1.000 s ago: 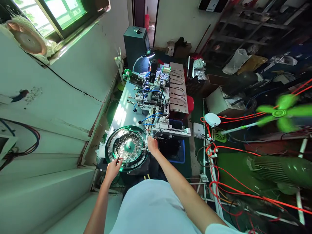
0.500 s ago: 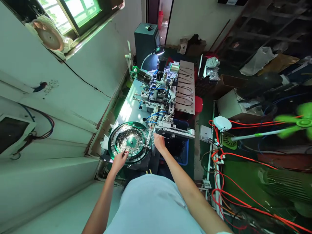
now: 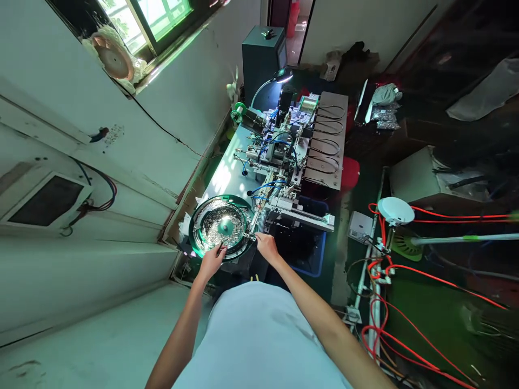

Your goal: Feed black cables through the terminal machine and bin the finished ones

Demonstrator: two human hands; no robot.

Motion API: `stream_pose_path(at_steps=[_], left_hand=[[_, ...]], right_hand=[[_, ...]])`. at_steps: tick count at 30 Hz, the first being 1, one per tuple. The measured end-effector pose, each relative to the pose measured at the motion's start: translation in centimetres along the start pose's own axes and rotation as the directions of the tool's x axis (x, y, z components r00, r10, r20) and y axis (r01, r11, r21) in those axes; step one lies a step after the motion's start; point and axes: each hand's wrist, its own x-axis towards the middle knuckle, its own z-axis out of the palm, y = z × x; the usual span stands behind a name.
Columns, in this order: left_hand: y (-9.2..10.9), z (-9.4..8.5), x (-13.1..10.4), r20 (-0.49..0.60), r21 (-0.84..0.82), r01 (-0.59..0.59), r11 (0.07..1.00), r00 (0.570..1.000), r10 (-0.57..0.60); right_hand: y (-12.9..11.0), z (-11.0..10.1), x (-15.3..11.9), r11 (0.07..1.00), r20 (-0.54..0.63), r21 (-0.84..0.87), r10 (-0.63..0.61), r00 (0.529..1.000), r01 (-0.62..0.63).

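Observation:
A round vibratory feeder bowl [image 3: 193,229] holds many small shiny metal parts [image 3: 217,216]. My left hand [image 3: 211,262] is over the bowl's near rim, closed on a thin dark tool [image 3: 220,248] that looks like tweezers. My right hand [image 3: 266,246] is closed at the bowl's right side, its fingertips by a small metal bracket [image 3: 248,236]. Whether those fingers hold anything is too small to tell. A ribbed grey hose [image 3: 261,220] rises just beyond them. Past it stands the assembly machine [image 3: 275,151] with blue air tubes.
A metal rail [image 3: 304,217] juts right above a blue bin [image 3: 320,256]. Behind are a plate with wire loops [image 3: 330,146], a lit lamp [image 3: 284,75] and a green spool [image 3: 238,112]. Red cables [image 3: 389,319] and a white round disc [image 3: 396,210] lie to the right.
The view has swung left, so the scene sits further right. My right hand has come back toward me, from beside the hose to the bracket. My left hand stays at the near rim with the tool.

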Motion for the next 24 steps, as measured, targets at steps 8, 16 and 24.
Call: stream_pose_path(at_steps=[8,16,24], left_hand=[[1.6,1.1,-1.2,0.037,-0.262,0.051,0.964,0.998,-0.043],[5.7,2.5,-0.1,0.084,-0.598,0.128,0.791,0.992,-0.097],[7.6,4.0,-0.2,0.080,-0.697,0.121,0.707,0.993,-0.091]], right_hand=[[0.1,-1.7,0.2,0.983,-0.216,0.142,-0.087,0.973,0.119],[-5.3,-2.8,-2.1,0.890,-0.232,0.227,-0.344,0.910,0.395],[-4.0,-7.1,-3.3,0.962,-0.084,-0.005,-0.272,0.959,0.273]])
